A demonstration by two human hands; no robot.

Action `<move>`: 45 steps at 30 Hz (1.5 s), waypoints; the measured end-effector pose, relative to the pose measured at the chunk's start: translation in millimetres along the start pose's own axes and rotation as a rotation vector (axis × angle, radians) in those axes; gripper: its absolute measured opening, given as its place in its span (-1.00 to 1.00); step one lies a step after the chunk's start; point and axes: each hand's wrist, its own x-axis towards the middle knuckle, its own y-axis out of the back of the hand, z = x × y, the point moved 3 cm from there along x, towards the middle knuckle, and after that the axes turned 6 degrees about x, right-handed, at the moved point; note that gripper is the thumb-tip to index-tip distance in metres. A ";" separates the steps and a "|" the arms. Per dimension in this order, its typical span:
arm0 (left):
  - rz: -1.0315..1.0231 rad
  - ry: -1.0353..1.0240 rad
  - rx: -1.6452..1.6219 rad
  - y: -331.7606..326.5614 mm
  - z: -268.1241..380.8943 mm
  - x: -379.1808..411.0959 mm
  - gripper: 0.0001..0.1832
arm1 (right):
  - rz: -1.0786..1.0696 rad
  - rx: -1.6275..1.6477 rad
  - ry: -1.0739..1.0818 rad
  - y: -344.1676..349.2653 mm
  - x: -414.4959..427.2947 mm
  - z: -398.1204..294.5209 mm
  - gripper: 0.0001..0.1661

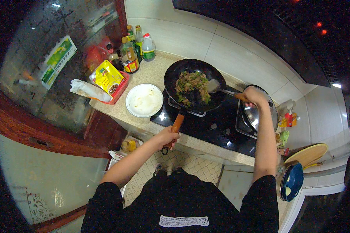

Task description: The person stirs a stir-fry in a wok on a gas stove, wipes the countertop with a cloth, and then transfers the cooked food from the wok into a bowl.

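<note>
A black wok (170,75) stands on the left burner of a black glass hob (204,126), with chopped green vegetables and pieces of meat (189,81) in it. My left hand (166,137) grips the wok's wooden handle (177,123), which points towards me. In my right hand (254,97) is the wooden grip of a metal spatula (213,86); its blade rests in the wok at the right edge of the food. A white plate (144,100) with brownish smears lies on the counter left of the wok.
Behind my right hand, a round lidded pan (252,115) sits on the right burner. Several sauce bottles (129,55) and a red basket (123,90) with a yellow packet stand at the left. A round wooden board (309,154) and a blue bowl (293,182) are at the right. A dark hood (250,32) hangs above.
</note>
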 end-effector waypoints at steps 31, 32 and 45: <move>0.047 -0.014 -0.017 -5.6 -6.8 -0.2 -0.68 | 0.287 -0.390 0.523 -30.9 -175.8 -58.0 -0.51; 0.053 -0.013 -0.020 -5.5 -6.7 -1.2 -0.68 | 0.267 -0.379 0.527 -35.2 -173.4 -63.6 -0.54; 0.000 -0.027 -0.040 -4.8 -2.2 0.4 -0.71 | 0.575 -0.093 0.434 -97.4 -56.7 -49.6 -0.48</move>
